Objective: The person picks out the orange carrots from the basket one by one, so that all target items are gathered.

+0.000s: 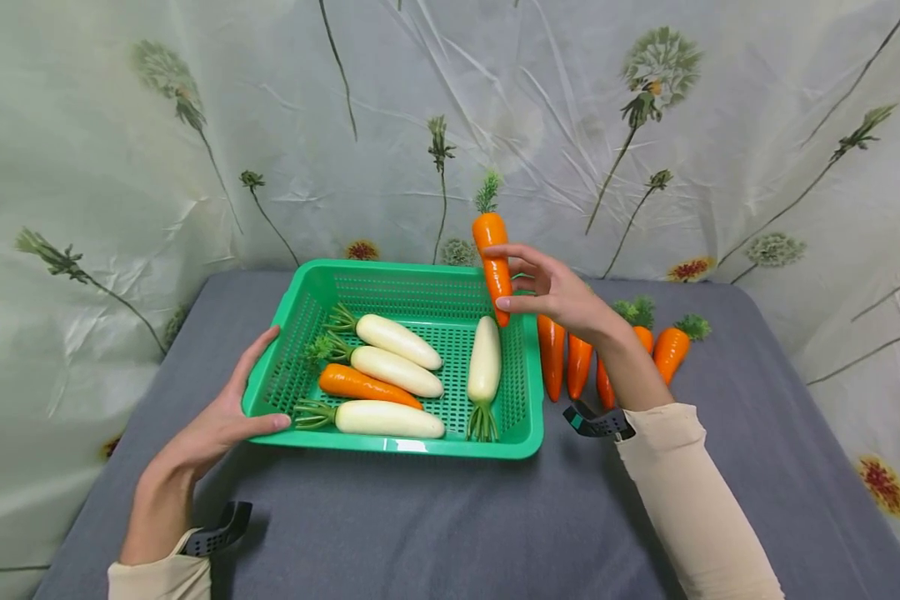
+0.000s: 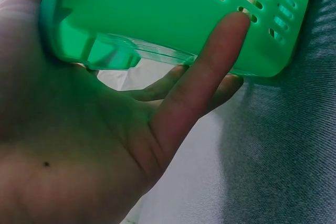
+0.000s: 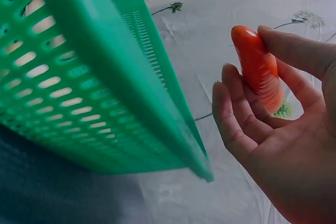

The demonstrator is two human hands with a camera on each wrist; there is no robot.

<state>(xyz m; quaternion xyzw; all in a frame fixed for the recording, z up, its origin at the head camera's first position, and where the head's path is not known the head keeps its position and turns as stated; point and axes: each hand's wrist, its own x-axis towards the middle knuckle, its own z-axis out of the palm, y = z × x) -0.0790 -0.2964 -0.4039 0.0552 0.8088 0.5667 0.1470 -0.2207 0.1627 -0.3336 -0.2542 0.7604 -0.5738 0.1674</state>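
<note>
Above the right end of a green plastic basket [image 1: 420, 268], my right hand [image 1: 551, 292] pinches an orange carrot [image 1: 489, 233] between thumb and fingers. The carrot's leafy top points up and its tip down; the right wrist view shows the same carrot [image 3: 254, 59] beside the basket's wall. At the basket's front left corner, my left hand [image 1: 221, 425] rests with thumb and fingers spread. Its fairly straight fingers [image 2: 202, 77] touch the outer wall in the left wrist view. Inside lie several white radishes [image 1: 390, 418] and one carrot [image 1: 367, 385].
More carrots [image 1: 579, 367] lie on the grey cloth to the right of the basket, partly hidden by my right hand and forearm. The grey-covered table [image 1: 420, 533] extends in front. A dandelion-patterned curtain [image 1: 540, 100] hangs behind.
</note>
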